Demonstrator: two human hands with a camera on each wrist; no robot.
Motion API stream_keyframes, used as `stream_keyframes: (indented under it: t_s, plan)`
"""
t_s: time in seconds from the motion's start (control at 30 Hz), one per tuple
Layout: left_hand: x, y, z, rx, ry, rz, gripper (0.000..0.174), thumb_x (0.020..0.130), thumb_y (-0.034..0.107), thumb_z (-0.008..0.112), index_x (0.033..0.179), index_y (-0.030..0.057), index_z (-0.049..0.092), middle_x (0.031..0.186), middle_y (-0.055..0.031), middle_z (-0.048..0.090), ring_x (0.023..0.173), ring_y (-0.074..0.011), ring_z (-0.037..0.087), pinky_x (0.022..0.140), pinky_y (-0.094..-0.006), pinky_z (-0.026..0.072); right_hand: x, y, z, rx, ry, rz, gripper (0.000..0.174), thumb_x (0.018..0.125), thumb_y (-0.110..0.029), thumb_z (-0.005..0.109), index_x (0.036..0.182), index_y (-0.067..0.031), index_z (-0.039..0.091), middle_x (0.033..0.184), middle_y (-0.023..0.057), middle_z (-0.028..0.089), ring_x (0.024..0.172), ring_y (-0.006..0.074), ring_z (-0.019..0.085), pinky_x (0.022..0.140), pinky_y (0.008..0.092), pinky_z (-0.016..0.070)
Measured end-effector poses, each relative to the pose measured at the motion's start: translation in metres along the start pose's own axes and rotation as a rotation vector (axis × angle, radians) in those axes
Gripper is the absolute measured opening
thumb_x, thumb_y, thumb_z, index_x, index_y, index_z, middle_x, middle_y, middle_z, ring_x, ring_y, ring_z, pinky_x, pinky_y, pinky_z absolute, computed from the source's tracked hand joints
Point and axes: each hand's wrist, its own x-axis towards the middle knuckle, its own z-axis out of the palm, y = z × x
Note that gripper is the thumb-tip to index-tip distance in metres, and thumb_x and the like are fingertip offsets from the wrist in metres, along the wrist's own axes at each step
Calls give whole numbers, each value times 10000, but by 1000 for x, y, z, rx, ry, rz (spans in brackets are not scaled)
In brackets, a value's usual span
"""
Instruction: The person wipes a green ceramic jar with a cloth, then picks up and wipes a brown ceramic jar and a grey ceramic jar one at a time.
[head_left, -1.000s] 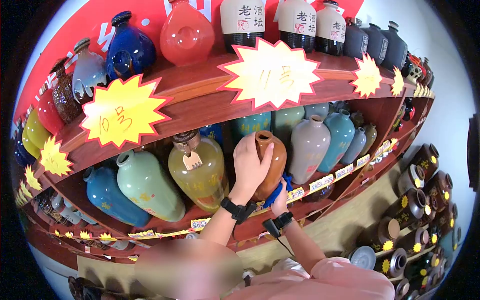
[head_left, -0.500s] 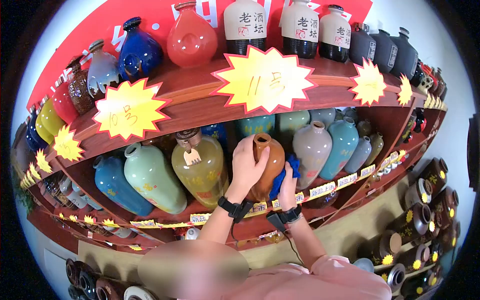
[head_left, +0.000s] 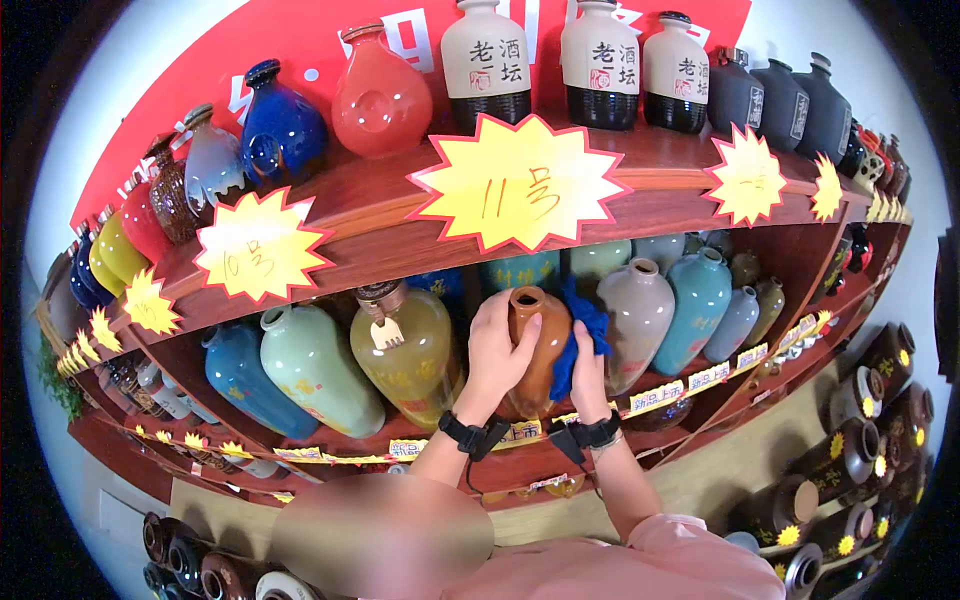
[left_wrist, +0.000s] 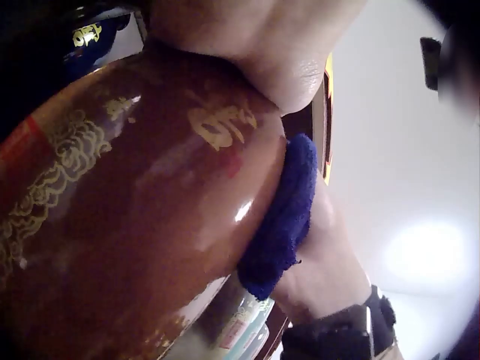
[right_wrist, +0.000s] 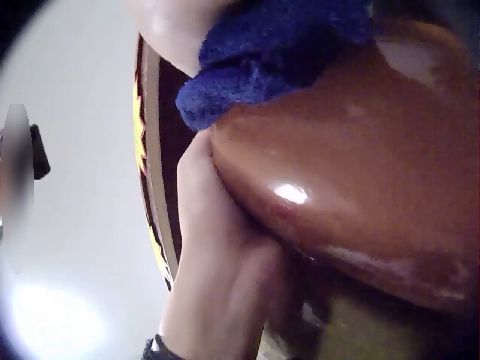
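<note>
A glossy brown ceramic bottle [head_left: 542,362] with an open, narrow mouth stands on the middle shelf. My left hand [head_left: 497,352] grips its upper left side, with the thumb across the front below the neck. On the opposite side, my right hand [head_left: 590,385] holds a blue cloth [head_left: 588,328] against the bottle. Gold characters and a gold pattern mark the bottle's surface [left_wrist: 150,202] in the left wrist view. The right wrist view shows the bunched cloth [right_wrist: 277,60] lying on the bottle's shoulder, covering part of it.
A yellow-green bottle [head_left: 412,350] with a tag stands close on the left, a grey bottle [head_left: 637,320] close on the right. More bottles stand behind. Above, the upper shelf edge [head_left: 370,232] carries starburst signs, including a large one [head_left: 520,185]. Dark jars [head_left: 790,510] stand lower right.
My right hand has moved the blue cloth up the bottle's right side, from near its base to its shoulder. My left hand has kept its grip. The head view has shifted slightly.
</note>
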Motion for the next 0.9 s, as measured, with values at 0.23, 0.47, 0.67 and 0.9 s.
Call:
stream_keyframes:
  t_s: [0.23, 0.47, 0.67, 0.9]
  plan:
    - [-1, 1, 1, 12, 27, 25, 398, 855, 226, 656, 1153, -20, 560, 1060, -225, 626, 993, -408, 591, 889, -469, 463, -15, 112, -59, 392, 89, 344, 500, 973, -389, 525, 1336, -53, 456, 1285, 96, 556, 1190, 226, 537, 1034, 373, 408]
    - [-5, 3, 1, 122, 8, 25, 522, 835, 278, 706, 1215, -28, 522, 1201, -244, 565, 1110, -415, 534, 964, -470, 432, -19, 138, -73, 250, 117, 266, 456, 1000, -357, 478, 1309, -21, 495, 1277, 81, 553, 1172, 204, 517, 1026, 355, 394]
    - [-38, 30, 1, 188, 22, -85, 951, 686, 343, 849, 1412, 24, 325, 1444, -286, 299, 1292, -454, 379, 1059, -504, 384, -23, 138, -76, 79, 132, 154, 414, 999, -298, 505, 1247, 32, 532, 1211, 78, 579, 1102, 185, 532, 985, 331, 407]
    - [-41, 17, 2, 115, 15, -88, 1027, 606, 313, 898, 1419, 66, 321, 1392, -270, 329, 1274, -445, 393, 1059, -494, 392, -27, 122, -68, -17, 188, 171, 402, 997, -271, 514, 1260, 33, 531, 1214, 72, 578, 1105, 180, 527, 988, 320, 401]
